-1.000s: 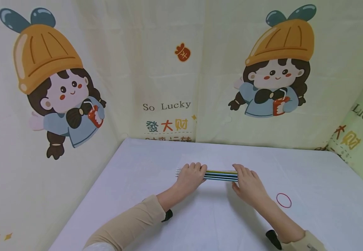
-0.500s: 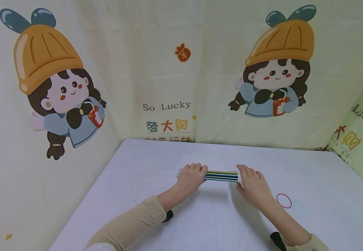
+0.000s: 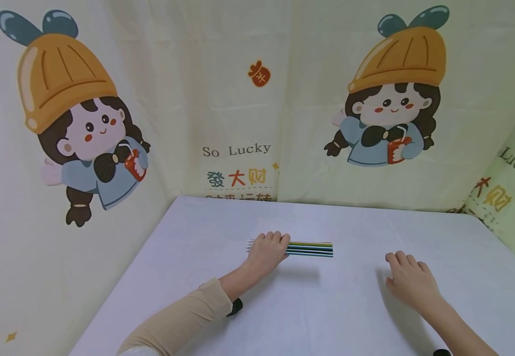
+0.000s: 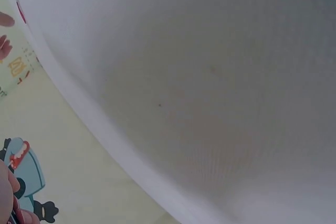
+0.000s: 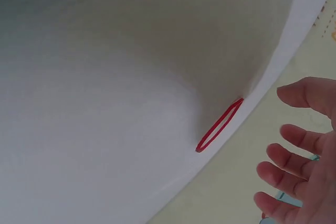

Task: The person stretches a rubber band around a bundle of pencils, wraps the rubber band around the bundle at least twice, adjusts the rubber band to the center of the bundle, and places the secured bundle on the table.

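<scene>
The left hand [image 3: 267, 251] is curling its fingers over one end of a bundle of thin coloured sticks [image 3: 311, 248], holding them together on the white table [image 3: 311, 306]; the sticks are lying flat, running sideways across the middle of the table, with their pale tips poking out past the knuckles. The right hand [image 3: 410, 282] is hovering well apart from the bundle, off to the right, fingers spread loose and gripping nothing. Just beneath its fingers a red rubber band [image 5: 219, 125] is lying on the table (the head view is hiding it under the hand). A cartoon-printed cloth [image 3: 257, 99] is hanging behind.
</scene>
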`<state>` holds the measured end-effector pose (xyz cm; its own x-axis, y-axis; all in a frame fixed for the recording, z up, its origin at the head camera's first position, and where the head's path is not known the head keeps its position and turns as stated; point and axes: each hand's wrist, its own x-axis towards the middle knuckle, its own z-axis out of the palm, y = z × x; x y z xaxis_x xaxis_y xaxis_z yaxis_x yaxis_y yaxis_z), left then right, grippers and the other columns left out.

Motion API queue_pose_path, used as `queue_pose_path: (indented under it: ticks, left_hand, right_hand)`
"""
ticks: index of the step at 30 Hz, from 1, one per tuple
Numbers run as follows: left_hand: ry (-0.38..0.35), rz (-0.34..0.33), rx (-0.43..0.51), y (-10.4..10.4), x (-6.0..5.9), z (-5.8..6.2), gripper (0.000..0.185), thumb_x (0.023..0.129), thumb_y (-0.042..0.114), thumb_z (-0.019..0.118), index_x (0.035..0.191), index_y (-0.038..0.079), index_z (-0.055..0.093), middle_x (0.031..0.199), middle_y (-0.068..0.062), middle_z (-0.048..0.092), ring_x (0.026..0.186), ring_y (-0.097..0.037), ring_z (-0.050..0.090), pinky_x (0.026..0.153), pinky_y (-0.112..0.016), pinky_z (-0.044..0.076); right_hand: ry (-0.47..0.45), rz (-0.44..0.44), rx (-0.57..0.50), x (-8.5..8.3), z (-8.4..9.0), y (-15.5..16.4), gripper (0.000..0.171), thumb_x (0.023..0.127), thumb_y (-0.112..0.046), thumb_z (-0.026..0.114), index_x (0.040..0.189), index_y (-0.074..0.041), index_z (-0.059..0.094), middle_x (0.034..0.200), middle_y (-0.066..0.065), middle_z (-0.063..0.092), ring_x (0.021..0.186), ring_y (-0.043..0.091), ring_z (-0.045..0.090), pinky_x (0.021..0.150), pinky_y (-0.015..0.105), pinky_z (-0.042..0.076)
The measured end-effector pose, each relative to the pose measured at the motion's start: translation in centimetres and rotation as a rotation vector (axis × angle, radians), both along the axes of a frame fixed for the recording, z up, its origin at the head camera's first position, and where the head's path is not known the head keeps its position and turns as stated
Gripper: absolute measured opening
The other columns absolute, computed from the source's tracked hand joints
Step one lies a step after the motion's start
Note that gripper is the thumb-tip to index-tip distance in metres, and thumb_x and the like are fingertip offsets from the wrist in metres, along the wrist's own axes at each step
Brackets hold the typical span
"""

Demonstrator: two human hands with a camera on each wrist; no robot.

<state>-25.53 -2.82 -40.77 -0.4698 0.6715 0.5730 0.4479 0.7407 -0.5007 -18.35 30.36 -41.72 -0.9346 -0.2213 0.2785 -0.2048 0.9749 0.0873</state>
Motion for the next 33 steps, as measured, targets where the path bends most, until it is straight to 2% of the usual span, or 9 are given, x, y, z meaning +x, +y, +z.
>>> queue_pose_path:
  ticks: [4,8,14,18,26,30,33]
  left_hand:
    - [-0.003,-0.007,0.016,0.1,0.0,-0.1,0.036,0.076,0.047,0.069,0.083,0.015,0.053,0.067,0.004,0.054,0.058,-0.009,0.052,0.049,-0.018,0.038]
    - [-0.015,0.001,0.011,0.2,0.0,-0.1,0.036,0.076,0.047,0.068,0.084,0.015,0.054,0.067,0.004,0.054,0.059,-0.009,0.052,0.049,-0.018,0.039]
    - [-0.009,-0.009,0.006,0.2,0.1,-0.2,0.036,0.077,0.047,0.067,0.084,0.015,0.053,0.067,0.004,0.053,0.058,-0.008,0.051,0.048,-0.018,0.037]
    - [-0.003,-0.017,0.015,0.3,0.1,-0.2,0.035,0.078,0.046,0.066,0.083,0.014,0.054,0.067,0.004,0.054,0.058,-0.008,0.052,0.048,-0.019,0.037]
    - [-0.006,-0.017,0.005,0.4,0.1,-0.2,0.035,0.077,0.046,0.067,0.083,0.014,0.053,0.066,0.004,0.052,0.057,-0.008,0.05,0.048,-0.018,0.035]
    - [-0.005,-0.015,0.006,0.4,0.1,-0.3,0.035,0.077,0.047,0.067,0.083,0.015,0.053,0.066,0.004,0.053,0.057,-0.008,0.05,0.047,-0.018,0.035]
    - [0.001,-0.013,0.01,0.4,0.1,-0.3,0.036,0.077,0.047,0.067,0.082,0.015,0.053,0.065,0.004,0.053,0.056,-0.008,0.05,0.047,-0.018,0.036]
  right_hand:
    - [-0.032,-0.002,0.06,0.4,-0.5,1.0,0.018,0.075,-0.008,0.062,0.084,-0.002,0.048,0.077,0.007,0.041,0.071,0.027,0.045,0.058,0.043,0.039]
    - [-0.084,-0.008,0.073,0.6,-0.8,1.2,0.015,0.08,-0.008,0.059,0.076,-0.004,0.045,0.072,0.006,0.038,0.065,0.025,0.042,0.055,0.043,0.038]
    - [-0.159,-0.03,0.06,0.5,-1.1,1.1,0.009,0.084,-0.007,0.053,0.079,-0.003,0.048,0.075,0.007,0.041,0.072,0.029,0.047,0.061,0.047,0.039]
    - [-0.188,-0.026,0.092,0.4,-1.2,1.1,0.005,0.085,-0.004,0.051,0.085,0.0,0.051,0.079,0.009,0.045,0.079,0.032,0.05,0.066,0.049,0.039]
    - [-0.113,0.013,0.189,0.6,-1.3,0.9,0.008,0.083,-0.002,0.055,0.088,0.004,0.054,0.077,0.009,0.046,0.073,0.026,0.05,0.064,0.045,0.043]
    - [-0.101,0.013,0.123,0.4,-0.6,0.8,0.006,0.082,-0.003,0.057,0.081,-0.001,0.052,0.073,0.006,0.044,0.067,0.024,0.049,0.058,0.043,0.041]
    - [-0.062,0.058,-0.038,-0.1,0.3,0.6,0.014,0.079,-0.003,0.061,0.076,-0.006,0.048,0.068,0.001,0.042,0.06,0.018,0.046,0.051,0.037,0.039]
